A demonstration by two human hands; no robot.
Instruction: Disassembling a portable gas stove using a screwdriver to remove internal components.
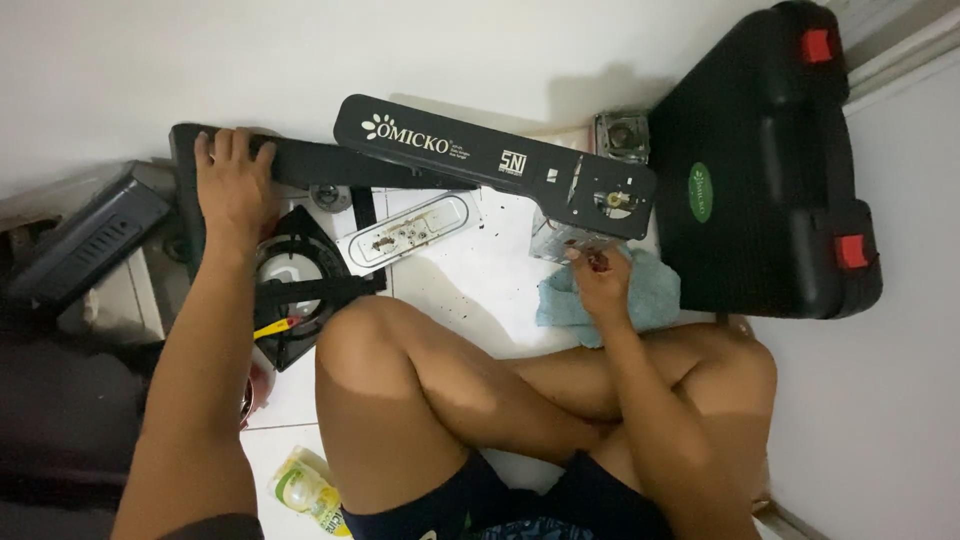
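Observation:
My left hand (235, 185) presses flat on the top edge of a black stove body (300, 165) at the upper left, fingers curled over its rim. My right hand (603, 280) is pinched around a small dark red tool (597, 258), its tip just under the right end of a long black front panel (480, 155) that lies tilted across the stove. A round knob fitting (615, 200) shows on that end of the panel. Below my left hand sits the black burner grate (300, 290).
I sit cross-legged on a white tiled floor (480, 280). A blue cloth (655, 290) lies under my right hand. A black carry case (770, 170) with red latches stands at the right. Nearby are a silver metal plate (410, 230), a small metal part (622, 135), a yellow-handled tool (275, 327) and a yellow packet (305, 490).

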